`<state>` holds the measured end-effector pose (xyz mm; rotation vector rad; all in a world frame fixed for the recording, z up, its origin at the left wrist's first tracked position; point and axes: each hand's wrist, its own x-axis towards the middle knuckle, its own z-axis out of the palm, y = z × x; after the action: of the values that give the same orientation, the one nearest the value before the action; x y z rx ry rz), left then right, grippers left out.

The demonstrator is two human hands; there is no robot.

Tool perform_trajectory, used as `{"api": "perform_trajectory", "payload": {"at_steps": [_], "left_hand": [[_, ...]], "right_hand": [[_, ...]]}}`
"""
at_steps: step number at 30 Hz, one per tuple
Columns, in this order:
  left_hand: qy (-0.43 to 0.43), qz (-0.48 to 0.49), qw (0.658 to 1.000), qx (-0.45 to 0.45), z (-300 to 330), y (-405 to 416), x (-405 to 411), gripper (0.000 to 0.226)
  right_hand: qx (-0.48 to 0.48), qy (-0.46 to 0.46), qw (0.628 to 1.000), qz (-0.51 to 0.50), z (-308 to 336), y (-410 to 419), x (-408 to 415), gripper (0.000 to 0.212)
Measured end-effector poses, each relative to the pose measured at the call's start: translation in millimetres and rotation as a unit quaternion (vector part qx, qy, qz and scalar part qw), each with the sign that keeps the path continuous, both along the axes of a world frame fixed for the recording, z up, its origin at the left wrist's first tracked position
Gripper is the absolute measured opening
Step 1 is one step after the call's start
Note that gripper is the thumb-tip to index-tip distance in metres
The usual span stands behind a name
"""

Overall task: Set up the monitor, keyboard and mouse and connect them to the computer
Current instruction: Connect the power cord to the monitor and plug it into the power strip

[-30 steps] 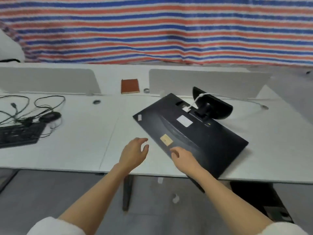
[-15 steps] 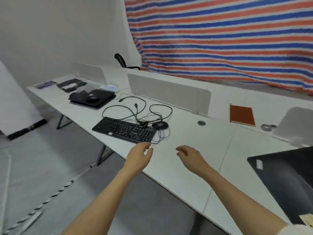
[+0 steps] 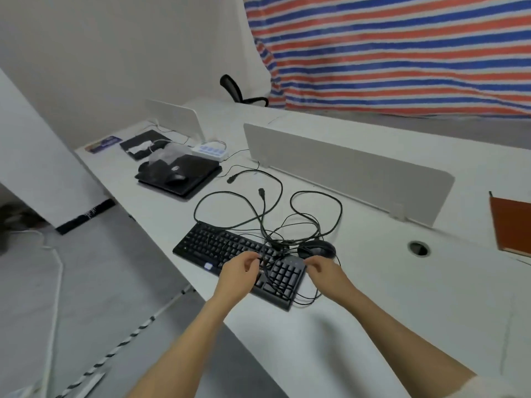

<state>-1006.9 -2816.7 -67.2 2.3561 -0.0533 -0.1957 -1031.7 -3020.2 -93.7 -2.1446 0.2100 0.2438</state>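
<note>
Diagonally, the keyboard (image 3: pixel 238 258) runs far-left to near-right; both hands (image 3: pixel 238 272) hover loosely curled over it, holding nothing.

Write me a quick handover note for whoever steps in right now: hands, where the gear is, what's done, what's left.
Left hand: over the keyboard, fingers curled at the tangled cables; grip unclear.
Right hand: at the keyboard's right end beside the mouse; grip unclear.
Keyboard, mouse and cables lie together on the desk. Monitor out of view.
Done: nothing connected that shows.
Left: untangle, place, connect everything.
</note>
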Motion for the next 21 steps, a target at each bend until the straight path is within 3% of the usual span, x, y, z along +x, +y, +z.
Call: {"api": "perform_trajectory", "payload": {"at_steps": [8,13,18,21], "left_hand": [[0.055,0.007,0.997,0.044,-46.9,11.0,120.4,0.033],[0.011,-0.072,0.988,0.137,-93.3,10.0,221.3,0.04],[0.01,-0.261,0.909,0.325,-127.9,22.5,316.3,0.068],[0.043,-0.324,0.869,0.372,-148.2,22.5,351.3,0.067]], "right_hand": [[0.025,0.036,0.998,-0.04,-33.3,10.3,94.1,0.033],[0.011,0.038,0.994,-0.098,-48.3,22.5,150.3,0.032],[-0.007,0.059,0.988,-0.143,-65.1,44.5,202.6,0.032],[-0.029,0.077,0.987,-0.141,-75.9,54.7,226.1,0.033]]}}
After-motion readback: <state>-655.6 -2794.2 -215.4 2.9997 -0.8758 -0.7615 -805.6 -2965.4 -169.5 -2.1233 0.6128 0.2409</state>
